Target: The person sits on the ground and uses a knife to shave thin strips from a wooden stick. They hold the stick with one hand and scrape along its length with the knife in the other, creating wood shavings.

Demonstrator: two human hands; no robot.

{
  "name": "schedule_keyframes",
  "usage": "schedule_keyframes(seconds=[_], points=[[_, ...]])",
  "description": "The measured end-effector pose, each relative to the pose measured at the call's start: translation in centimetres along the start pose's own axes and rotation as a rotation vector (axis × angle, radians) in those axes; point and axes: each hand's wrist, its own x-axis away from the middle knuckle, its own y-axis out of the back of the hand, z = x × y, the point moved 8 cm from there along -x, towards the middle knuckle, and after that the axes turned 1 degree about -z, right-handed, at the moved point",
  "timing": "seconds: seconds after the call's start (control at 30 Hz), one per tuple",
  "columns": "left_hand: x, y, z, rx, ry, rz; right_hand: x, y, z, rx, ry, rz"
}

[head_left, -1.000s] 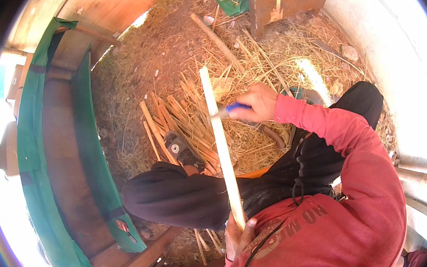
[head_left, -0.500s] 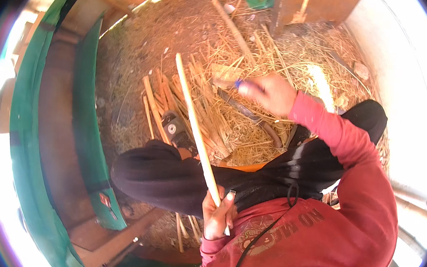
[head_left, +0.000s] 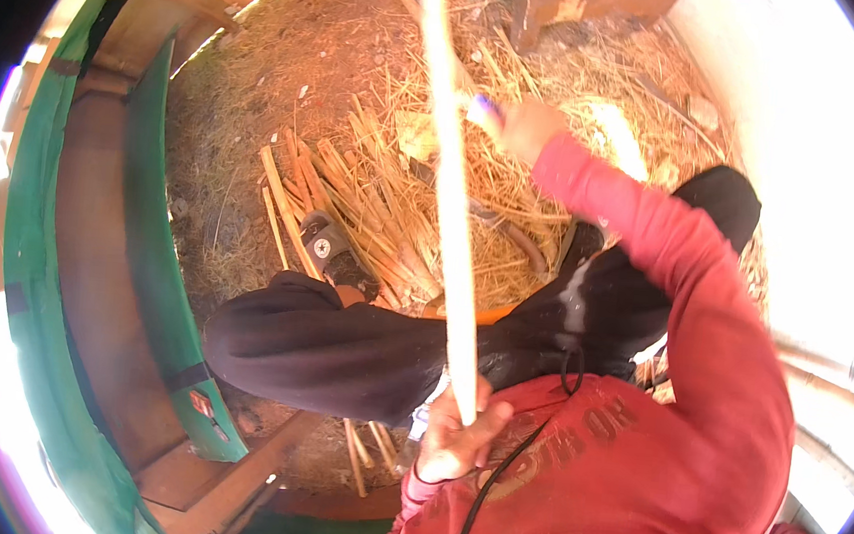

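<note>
My left hand [head_left: 458,440] is closed round the lower end of a long pale wooden stick [head_left: 457,209], close to my red sweatshirt. The stick rises away from me over my black trousers, and its far end is blurred. My right hand [head_left: 528,129] is reached out just right of the stick's upper half, closed on a knife with a blue handle [head_left: 491,111]. Motion smears this hand, and the blade is hard to make out against the bright stick.
Several split wooden sticks [head_left: 347,196] lie beside my sandalled foot [head_left: 328,244]. Shavings and straw [head_left: 505,298] cover the ground ahead. A curved dark branch [head_left: 520,236] lies among them. Green-edged wooden boards [head_left: 146,144] stand at left, a pale wall [head_left: 759,133] at right.
The stick has swung right and more upright in my left hand. My right hand with the knife has moved left and farther away, up beside the stick. The whole view has shifted slightly.
</note>
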Motion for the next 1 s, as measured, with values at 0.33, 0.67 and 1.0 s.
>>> schedule_keyframes(seconds=[0.33, 0.67, 1.0], points=[[-4.5, 3.8, -3.1, 0.208, -0.139, -0.18, 6.1, 4.4, 9.0, -0.578, 0.581, 0.014], [-4.7, 1.1, -3.4, 0.066, -0.102, -0.148, 8.6, 2.9, 9.4, -0.285, 0.714, -0.112], [-5.1, 1.4, -2.3, 0.091, -0.075, -0.188, 5.8, 1.0, 8.6, -0.085, 0.519, -0.231]])
